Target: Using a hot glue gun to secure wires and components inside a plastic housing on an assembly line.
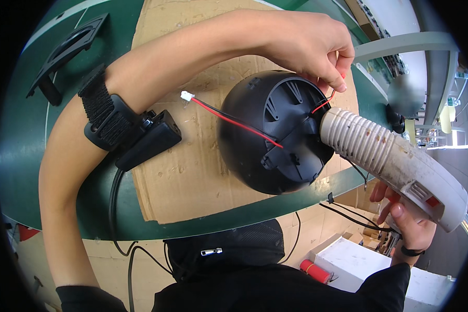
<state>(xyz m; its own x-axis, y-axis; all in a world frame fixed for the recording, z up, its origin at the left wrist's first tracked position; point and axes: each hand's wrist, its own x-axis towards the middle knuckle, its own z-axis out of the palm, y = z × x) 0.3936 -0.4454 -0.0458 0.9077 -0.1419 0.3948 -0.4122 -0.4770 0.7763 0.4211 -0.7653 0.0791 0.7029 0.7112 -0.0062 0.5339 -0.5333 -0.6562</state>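
The black round shell (296, 125) sits on the cardboard sheet (171, 192) over the green table (99, 182), its open side turned right and toward the camera, its closed, domed side left. The heat gun (395, 153) lies aslant at the right: its long axis runs from the ribbed nozzle at upper left, aimed at the shell's right rim, to the butt at lower right. The left hand (317, 49), fingers curled, pinches the short wire (326, 103) between thumb and forefinger above that rim. The right hand (413, 223) is wrapped about the gun from below. The long wire (229, 119) leads from the shell leftward to a white plug (187, 96). The gun's body covers part of the right hand's grip; the short wire's end is obscured by the left fingertips. Whether nozzle and shell touch cannot be determined.
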